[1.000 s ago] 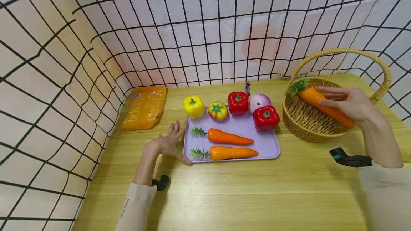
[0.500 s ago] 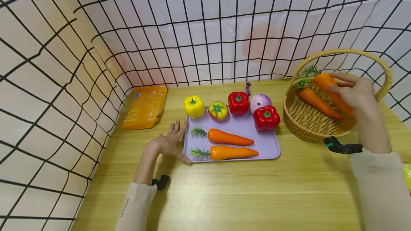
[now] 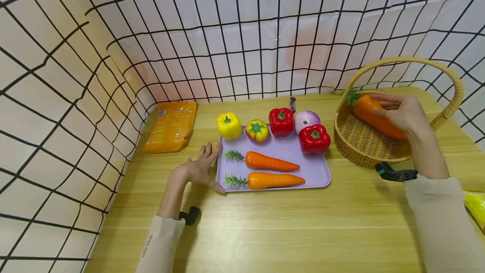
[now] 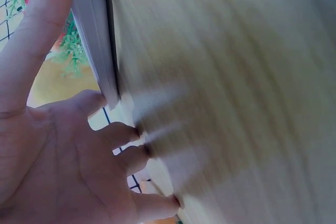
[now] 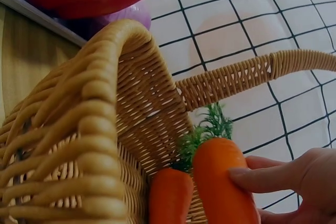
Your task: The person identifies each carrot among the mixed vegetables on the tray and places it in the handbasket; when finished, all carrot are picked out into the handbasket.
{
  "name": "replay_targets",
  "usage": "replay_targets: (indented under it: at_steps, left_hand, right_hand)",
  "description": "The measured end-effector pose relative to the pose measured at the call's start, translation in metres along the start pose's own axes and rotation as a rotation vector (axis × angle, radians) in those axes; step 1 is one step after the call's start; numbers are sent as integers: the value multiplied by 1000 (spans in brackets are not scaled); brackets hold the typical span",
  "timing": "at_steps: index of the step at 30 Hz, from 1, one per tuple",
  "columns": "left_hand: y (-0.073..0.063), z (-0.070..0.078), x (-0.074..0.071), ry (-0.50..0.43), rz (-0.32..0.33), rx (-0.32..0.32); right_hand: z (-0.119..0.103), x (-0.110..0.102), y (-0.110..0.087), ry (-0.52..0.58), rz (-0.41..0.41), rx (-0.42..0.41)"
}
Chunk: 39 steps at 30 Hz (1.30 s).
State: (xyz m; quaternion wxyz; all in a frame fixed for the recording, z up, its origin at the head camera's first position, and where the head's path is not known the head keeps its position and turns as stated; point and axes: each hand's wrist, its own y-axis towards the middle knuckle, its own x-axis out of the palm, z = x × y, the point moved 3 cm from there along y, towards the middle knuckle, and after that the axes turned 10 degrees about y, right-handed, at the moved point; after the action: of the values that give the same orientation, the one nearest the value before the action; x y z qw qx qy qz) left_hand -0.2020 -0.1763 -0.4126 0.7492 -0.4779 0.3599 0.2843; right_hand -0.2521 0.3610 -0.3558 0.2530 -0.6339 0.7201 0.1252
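In the head view, my right hand (image 3: 405, 115) reaches inside the wicker basket (image 3: 356, 148). It holds an orange carrot (image 5: 220, 182) with a leafy green top, the thumb on its near side and fingers behind. Beside it in the right wrist view lies a second carrot (image 5: 170, 195), largely hidden in the head view. My left hand (image 3: 198, 169) rests with spread fingers at the left edge of the lilac tray (image 3: 318, 172); several fingertips touch the table in the left wrist view. Two more carrots, an upper carrot (image 3: 270, 161) and a lower carrot (image 3: 275, 180), lie on the tray.
Along the tray's back sit a yellow pepper (image 3: 229, 126), a yellow-red tomato (image 3: 257, 131), two red peppers (image 3: 314, 139) and a purple onion (image 3: 306, 120). An orange packet (image 3: 172, 127) lies at left, a yellow packet (image 3: 475, 207) at the right edge. A grid-patterned curtain (image 3: 246, 33) encloses the table.
The right hand lifted one carrot back and rightward, uncovering another in the basket, then brought it down and left over that one. The left hand stays put. More of the yellow packet shows.
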Motion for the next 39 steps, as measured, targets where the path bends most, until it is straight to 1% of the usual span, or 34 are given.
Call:
replay_targets:
  at_steps: [4, 8, 11, 16, 26, 31, 34, 36, 39]
  left_hand:
    - [0, 0, 0, -1, 1, 0]
    - [-1, 0, 0, -6, 2, -2]
    - [-2, 0, 0, -9, 2, -1]
    - [-2, 0, 1, -4, 4, 5]
    - [-2, 1, 0, -3, 2, -1]
    - [-2, 2, 0, -2, 1, -2]
    - [-2, 1, 0, -5, 1, -2]
    - [-2, 1, 0, -8, 3, -3]
    - [-2, 1, 0, -8, 6, -2]
  right_hand:
    - [5, -1, 1, 37, -71, 29]
    - [11, -3, 3, 61, -104, 52]
    - [15, -3, 4, 85, -129, 46]
    - [21, -3, 5, 71, -175, 35]
    - [28, -2, 7, 1, -220, 37]
    - [30, 1, 8, -29, -209, 16]
    - [32, 3, 8, -53, -219, 13]
    - [33, 5, 8, -38, -231, 18]
    - [36, 8, 8, 24, -253, 40]
